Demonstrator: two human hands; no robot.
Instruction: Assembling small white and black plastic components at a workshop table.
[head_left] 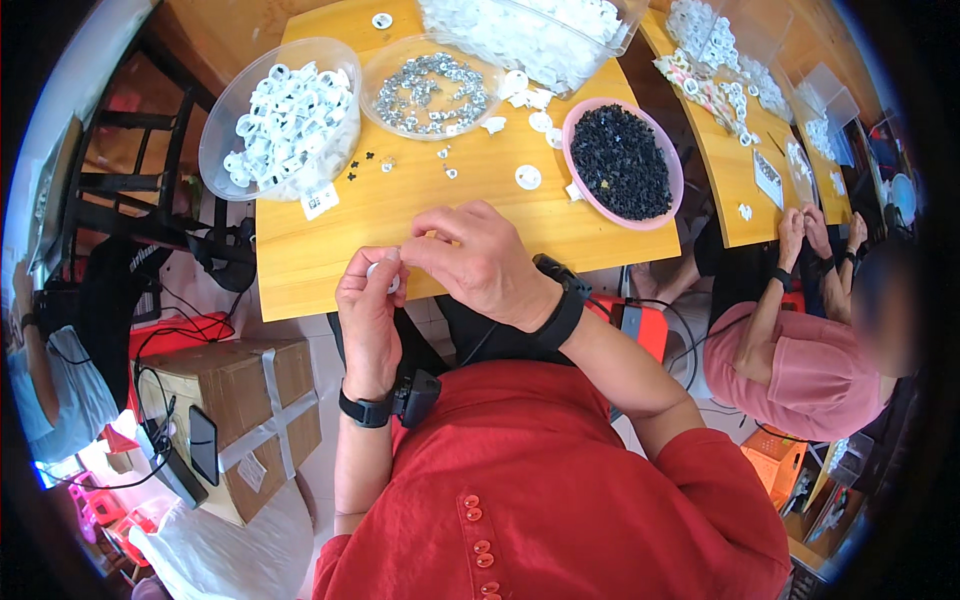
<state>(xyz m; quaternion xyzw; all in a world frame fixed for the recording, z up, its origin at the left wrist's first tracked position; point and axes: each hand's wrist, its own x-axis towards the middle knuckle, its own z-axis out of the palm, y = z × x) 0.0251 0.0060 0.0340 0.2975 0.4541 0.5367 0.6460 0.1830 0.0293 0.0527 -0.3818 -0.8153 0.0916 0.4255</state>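
My left hand [368, 318] is closed on a small white round plastic part [385, 278], held at the table's near edge. Just above it, my right hand [478, 262] is bent into a pinch with its fingertips against the left thumb; what they grip, if anything, is hidden. On the table [460, 200] ahead stand a clear tub [212, 150] of white ring-shaped parts and a shallow clear dish [425, 96] of small metal pieces. At the right, a pink bowl [674, 180] holds tiny black parts. A few loose black bits [352, 176] and white discs [528, 177] lie between them.
A large clear bin [626, 35] of white pieces stands at the back. To the right, a person in a pink shirt [800, 370] sits at another table [735, 210]. At the lower left stands a taped cardboard box [240, 400] with a phone [203, 445] on it and cables beside.
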